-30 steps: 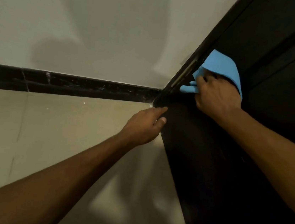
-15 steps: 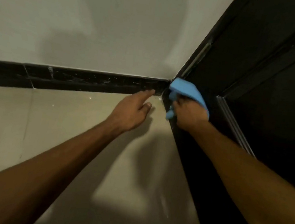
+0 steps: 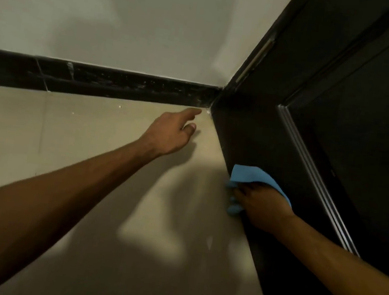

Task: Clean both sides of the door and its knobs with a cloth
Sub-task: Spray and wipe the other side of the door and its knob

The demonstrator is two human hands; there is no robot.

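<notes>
A dark door (image 3: 337,130) fills the right side, seen from above down to its bottom edge. My right hand (image 3: 263,208) grips a light blue cloth (image 3: 252,177) and presses it against the door's lower strip, close to the floor. My left hand (image 3: 172,133) reaches out over the floor toward the corner, forefinger stretched out, the other fingers loosely curled, holding nothing. No knob is in view.
A beige tiled floor (image 3: 91,139) runs along the door's foot. A black skirting board (image 3: 98,81) lines the white wall (image 3: 131,17). A metal hinge strip (image 3: 255,59) sits in the corner where door meets wall. A raised moulding (image 3: 308,173) crosses the door.
My right hand has slid the cloth down from beside the hinge to the door's bottom, then along it toward me. My left hand left the door edge and hovers over the floor.
</notes>
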